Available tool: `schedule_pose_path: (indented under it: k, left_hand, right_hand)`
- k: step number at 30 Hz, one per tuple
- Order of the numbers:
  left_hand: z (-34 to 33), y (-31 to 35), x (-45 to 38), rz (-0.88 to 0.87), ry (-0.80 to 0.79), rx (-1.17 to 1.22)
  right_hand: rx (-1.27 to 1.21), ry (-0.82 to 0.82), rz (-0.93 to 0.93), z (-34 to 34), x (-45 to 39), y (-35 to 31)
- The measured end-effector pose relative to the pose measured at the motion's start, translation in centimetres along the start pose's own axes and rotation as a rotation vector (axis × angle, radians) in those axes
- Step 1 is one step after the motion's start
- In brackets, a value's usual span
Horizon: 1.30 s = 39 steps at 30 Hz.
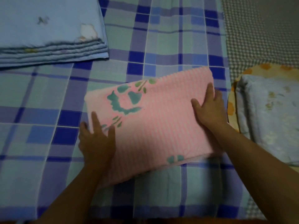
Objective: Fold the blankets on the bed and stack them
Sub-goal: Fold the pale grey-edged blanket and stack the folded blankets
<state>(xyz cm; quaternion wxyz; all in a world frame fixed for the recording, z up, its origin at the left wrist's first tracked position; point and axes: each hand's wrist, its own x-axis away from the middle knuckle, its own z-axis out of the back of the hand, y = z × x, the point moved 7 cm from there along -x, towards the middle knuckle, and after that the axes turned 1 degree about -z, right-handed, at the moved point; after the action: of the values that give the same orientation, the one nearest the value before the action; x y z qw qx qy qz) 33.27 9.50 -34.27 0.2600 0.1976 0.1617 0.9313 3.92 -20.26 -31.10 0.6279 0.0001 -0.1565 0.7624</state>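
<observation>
— Underneath everything, what covers the bed?

— Checked cotton sheet in blue, purple and pale green with thin white lines (169,46), spread flat over the bed. At about 2 o'clock a second fabric, a small green-and-white gingham (258,38), runs along the sheet's edge, with a strip of grey surface beyond it in the corner.

— And the hands?

— Both are on the folded pink ribbed blanket with teal leaf shapes (161,120), which lies slightly askew at the middle of the sheet. The left hand (97,141) is at the blanket's 8 o'clock edge: forefinger and thumb lie straight on top, and the remaining fingers curl over the side, so the grip clasps that edge. The right hand (208,107) is at the 3 o'clock edge, thumb spread across the top and fingers reaching along the side, clasping it likewise. Whether the blanket is lifted or resting I cannot tell; its near edge is blurred.

— What is the blanket like?

— Plush, with fine diagonal ridges, folded into a thick rectangle.

— Anything else folded?

— At 10 o'clock sits a folded pale blue quilted blanket with faint flower prints (48,29), its layered edges showing at the front. At 3 o'clock, well apart from it, a folded light blue floral blanket (267,113) rests on an orange-and-yellow flowered cloth (252,71).
</observation>
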Motion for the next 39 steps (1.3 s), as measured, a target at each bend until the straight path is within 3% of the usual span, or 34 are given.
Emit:
schedule_pose_path:
  k: [3,6,9,12,15,21,25,29,32,34,36,39]
  left_hand:
    - [0.6,-3.3,3.0,0.332,-0.148,0.514]
    - [0.4,-2.9,4.4,0.598,-0.382,0.758]
    - [3.0,1.4,4.9,0.618,-0.393,0.886]
    - [7.6,9.6,6.0,0.421,-0.241,0.942]
    - [11.1,20.6,9.1,0.192,-0.223,0.998]
    - [11.4,41.9,17.4,-0.016,-0.438,1.21]
    - [7.0,50.6,21.5,0.006,-0.639,1.224]
    - [-3.0,52.1,23.8,0.118,-0.792,1.181]
    - [-12.8,47.4,22.9,0.115,-0.669,0.943]
    - [-18.8,43.3,21.5,0.051,-0.608,0.76]
    - [-19.4,43.0,21.7,-0.006,-0.577,0.633]
    - [-17.4,44.4,22.0,0.012,-0.598,0.766]
  right_hand:
    - [-0.344,-0.183,-0.222,1.2,2.2,4.4]
    - [-0.586,-0.43,-0.486,1.8,3.1,6.5]
    - [-0.745,-0.681,-0.574,3.6,4.0,5.1]
    - [-0.86,-0.533,-0.42,9.4,3.9,2.8]
    - [-0.882,-0.378,-0.244,18.8,4.3,4.9]
    - [-1.075,-0.11,-0.225,37.6,3.7,23.4]
    - [-1.182,-0.079,-0.328,42.8,2.5,35.2]
    - [-1.116,-0.121,-0.474,38.3,0.9,46.5]
    - [-0.848,-0.182,-0.52,28.8,0.1,52.8]
    - [-0.804,-0.228,-0.509,23.2,0.3,54.9]
    - [-0.811,-0.164,-0.497,21.1,-0.2,56.1]
    - [-0.717,0.029,-0.384,23.5,-1.2,55.8]
